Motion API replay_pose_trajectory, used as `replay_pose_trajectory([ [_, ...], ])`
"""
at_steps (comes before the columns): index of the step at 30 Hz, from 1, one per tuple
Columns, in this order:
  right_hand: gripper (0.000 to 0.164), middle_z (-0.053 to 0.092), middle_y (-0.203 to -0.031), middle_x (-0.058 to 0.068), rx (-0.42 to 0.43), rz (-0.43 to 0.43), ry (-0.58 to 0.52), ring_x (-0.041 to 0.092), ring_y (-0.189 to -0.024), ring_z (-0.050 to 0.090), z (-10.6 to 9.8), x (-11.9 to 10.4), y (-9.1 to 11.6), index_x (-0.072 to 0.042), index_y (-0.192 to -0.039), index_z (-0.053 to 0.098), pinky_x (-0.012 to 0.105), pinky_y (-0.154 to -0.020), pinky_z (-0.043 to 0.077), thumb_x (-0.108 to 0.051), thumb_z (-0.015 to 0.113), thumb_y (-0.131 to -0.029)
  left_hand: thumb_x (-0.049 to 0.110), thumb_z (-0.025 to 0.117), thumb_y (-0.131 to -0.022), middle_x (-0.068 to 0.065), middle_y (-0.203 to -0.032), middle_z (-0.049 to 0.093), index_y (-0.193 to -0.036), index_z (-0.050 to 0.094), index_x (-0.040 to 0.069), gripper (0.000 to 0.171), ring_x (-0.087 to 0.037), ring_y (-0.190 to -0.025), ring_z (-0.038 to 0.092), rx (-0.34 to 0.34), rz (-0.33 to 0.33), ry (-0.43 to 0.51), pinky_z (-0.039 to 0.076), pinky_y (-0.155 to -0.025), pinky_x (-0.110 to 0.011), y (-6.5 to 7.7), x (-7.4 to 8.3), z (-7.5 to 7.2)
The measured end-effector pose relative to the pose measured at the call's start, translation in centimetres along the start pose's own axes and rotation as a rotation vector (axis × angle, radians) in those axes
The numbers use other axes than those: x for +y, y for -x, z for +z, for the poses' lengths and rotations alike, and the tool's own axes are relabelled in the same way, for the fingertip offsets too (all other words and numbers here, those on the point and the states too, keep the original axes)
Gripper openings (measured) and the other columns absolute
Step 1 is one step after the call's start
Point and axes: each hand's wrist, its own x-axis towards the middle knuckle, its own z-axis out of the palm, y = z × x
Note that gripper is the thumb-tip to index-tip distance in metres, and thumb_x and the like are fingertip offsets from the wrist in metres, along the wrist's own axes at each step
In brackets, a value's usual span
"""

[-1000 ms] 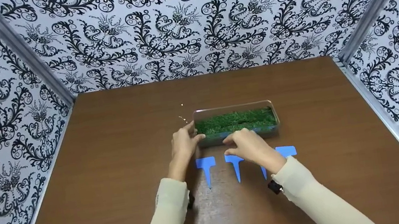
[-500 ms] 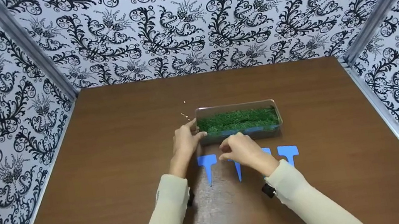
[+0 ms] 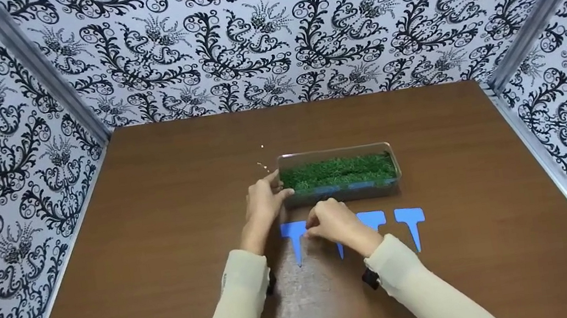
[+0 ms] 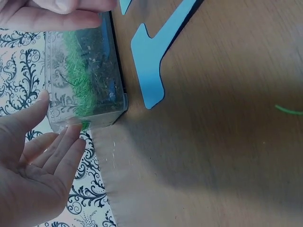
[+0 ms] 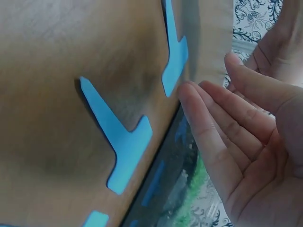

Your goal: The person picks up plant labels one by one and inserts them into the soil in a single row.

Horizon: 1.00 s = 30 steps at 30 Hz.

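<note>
A clear plastic container [image 3: 336, 149] with green artificial grass [image 3: 340, 170] stands mid-table. My left hand [image 3: 262, 202] rests at its left end, thumb by the front corner; the left wrist view shows the fingers fairly straight against the end wall. In front lie several blue T-shaped plant labels in a row. My right hand [image 3: 337, 222] is over the row with loosely bent fingers and holds nothing. Its fingertips overlap the leftmost label [image 3: 292, 230]. It partly hides the second label [image 5: 128, 146], while the rightmost label [image 3: 410, 217] shows whole.
Bits of blue show low through the container's front wall. A thin green strand [image 4: 289, 110] lies on the brown table [image 3: 187, 222]. Patterned walls [image 3: 266, 34] with metal edge strips [image 3: 539, 1] enclose the table at the back and sides.
My right hand has moved left along the row and slightly nearer to me, uncovering the labels on the right. My left hand stays at the container; the head view has shifted a little.
</note>
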Motion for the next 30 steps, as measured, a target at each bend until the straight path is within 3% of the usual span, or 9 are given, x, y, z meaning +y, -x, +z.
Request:
replay_pose_trajectory([
  [6, 0.01, 0.078, -0.085, 0.001, -0.027, 0.047, -0.01, 0.022, -0.08, 0.071, 0.6, -0.3, -0.1, -0.014, -0.086, 0.082, 0.053, -0.092, 0.053, -0.024, 0.079, -0.085, 0.026, 0.078, -0.086, -0.001, -0.115, 0.075, -0.143, 0.056, 0.019, 0.061, -0.02, -0.109, 0.071, -0.006, -0.005, -0.003, 0.054, -0.1, -0.042, -0.1, 0.1, 0.0],
  [9, 0.009, 0.077, -0.08, 0.0, -0.061, 0.085, -0.044, 0.019, -0.073, 0.07, 0.7, -0.6, -0.2, -0.016, -0.083, 0.081, 0.05, -0.084, 0.057, -0.024, 0.079, -0.086, 0.026, 0.078, -0.085, -0.001, -0.115, 0.075, -0.143, 0.056, 0.019, 0.062, -0.02, -0.108, 0.071, -0.011, -0.006, -0.014, 0.054, -0.099, -0.042, -0.2, 0.1, 0.0],
  [13, 0.011, 0.075, -0.073, -0.001, -0.097, 0.123, -0.065, 0.012, -0.059, 0.064, 0.8, -0.9, -0.4, -0.017, -0.08, 0.081, 0.033, -0.059, 0.056, -0.025, 0.078, -0.087, 0.025, 0.079, -0.085, -0.001, -0.115, 0.075, -0.143, 0.056, 0.018, 0.062, -0.02, -0.108, 0.071, -0.011, -0.004, -0.024, 0.055, -0.098, -0.042, -0.2, 0.1, 0.0],
  [30, 0.026, 0.066, -0.054, -0.002, -0.096, 0.256, -0.019, 0.011, -0.049, 0.059, 2.3, -1.5, -1.6, -0.013, -0.063, 0.074, 0.025, -0.049, 0.044, -0.026, 0.08, -0.085, 0.024, 0.078, -0.087, -0.003, -0.116, 0.075, -0.143, 0.056, 0.019, 0.06, -0.022, -0.109, 0.071, -0.016, -0.003, -0.011, 0.055, -0.096, -0.043, -0.1, 0.1, -0.1],
])
